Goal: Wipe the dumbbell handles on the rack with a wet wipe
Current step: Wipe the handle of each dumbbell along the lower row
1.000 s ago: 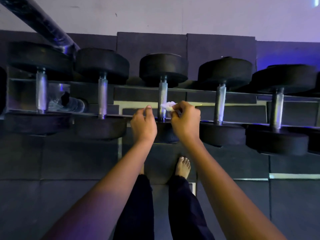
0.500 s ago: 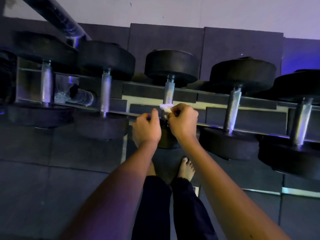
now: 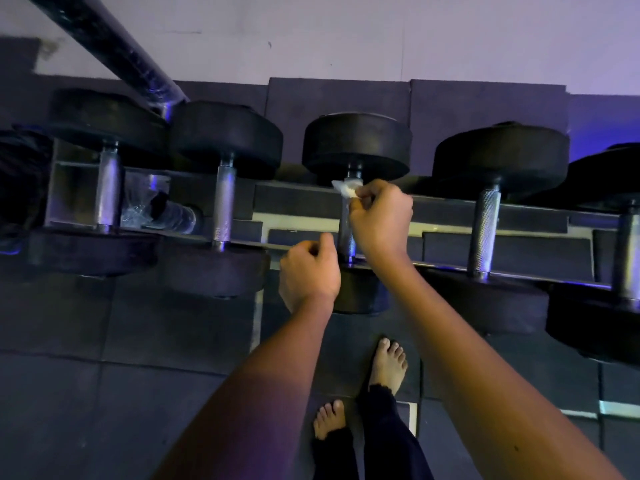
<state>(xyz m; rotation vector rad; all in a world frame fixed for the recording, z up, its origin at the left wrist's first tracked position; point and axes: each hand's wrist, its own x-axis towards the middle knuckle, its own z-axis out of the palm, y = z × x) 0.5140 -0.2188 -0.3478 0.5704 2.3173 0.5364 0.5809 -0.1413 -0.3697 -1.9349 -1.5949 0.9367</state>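
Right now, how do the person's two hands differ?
The right hand pinches a white wipe against the far end of the middle dumbbell's handle; the left hand is curled with nothing seen in it. The right hand reaches farther over the rack; the left hand sits back by the handle's near end. Both are bare and beside the same handle.

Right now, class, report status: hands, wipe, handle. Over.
Right hand pinches wet wipe at far end of middle dumbbell handle. Left hand curled beside it, empty. Nothing blocking.
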